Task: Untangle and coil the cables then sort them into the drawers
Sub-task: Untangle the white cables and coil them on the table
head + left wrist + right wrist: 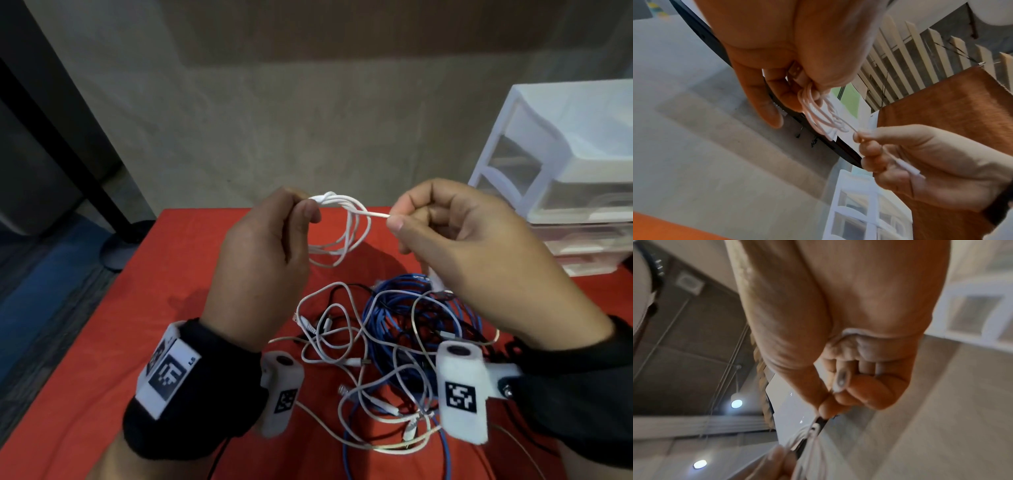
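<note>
A thin white cable (pixel 346 226) hangs in several loops above the red table (pixel 191 274). My left hand (pixel 270 240) pinches the top of the coil between thumb and fingers. My right hand (pixel 442 233) pinches the cable's free end just right of the coil. In the left wrist view the white cable (pixel 818 113) runs from my left hand (pixel 797 78) to my right hand (pixel 900 162), and its plug end lies in the right palm. The right wrist view shows my right hand (pixel 849 386) curled, with the white cable (pixel 809 433) below it. A tangle of white, blue and black cables (pixel 394 342) lies on the table under both hands.
A white drawer unit (pixel 565 178) with clear drawers stands at the table's back right. A black pole with a round base (pixel 113 246) stands on the floor to the left. A beige wall runs behind the table.
</note>
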{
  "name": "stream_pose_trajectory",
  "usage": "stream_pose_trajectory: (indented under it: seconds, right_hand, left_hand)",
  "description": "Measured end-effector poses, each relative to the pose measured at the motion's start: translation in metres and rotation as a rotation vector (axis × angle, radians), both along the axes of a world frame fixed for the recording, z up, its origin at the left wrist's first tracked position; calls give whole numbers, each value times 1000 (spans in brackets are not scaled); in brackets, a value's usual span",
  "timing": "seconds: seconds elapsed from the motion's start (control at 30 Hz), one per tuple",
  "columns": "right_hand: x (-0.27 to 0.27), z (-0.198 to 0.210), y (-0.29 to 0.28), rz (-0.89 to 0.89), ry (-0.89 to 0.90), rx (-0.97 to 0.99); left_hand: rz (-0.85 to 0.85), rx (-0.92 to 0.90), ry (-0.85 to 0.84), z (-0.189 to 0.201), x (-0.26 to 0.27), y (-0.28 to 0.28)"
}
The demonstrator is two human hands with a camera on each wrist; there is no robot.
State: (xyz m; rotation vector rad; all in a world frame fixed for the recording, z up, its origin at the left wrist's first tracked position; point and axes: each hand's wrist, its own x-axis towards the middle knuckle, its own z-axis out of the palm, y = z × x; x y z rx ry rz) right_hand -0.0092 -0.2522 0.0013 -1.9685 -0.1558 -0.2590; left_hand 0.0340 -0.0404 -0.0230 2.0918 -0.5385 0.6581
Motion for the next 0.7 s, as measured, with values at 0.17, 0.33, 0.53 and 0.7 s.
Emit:
stream_pose_trajectory:
  seconds: [0.17,0.33,0.53,0.7]
  right_hand:
    - [1,-1,-10,8,-8,-272]
    - [9,-14,3,-131,-93,-107]
    - [7,-10,23,12,104,722]
    - [7,-10,19,104,175,857]
  left_hand:
    - [-46,-160,78,4,-2,0]
    - [-217,-491,350,7,-10,-15]
    - [-325,-584,489,8,-16,-23]
    - [-224,-568,385,9,-18,-24]
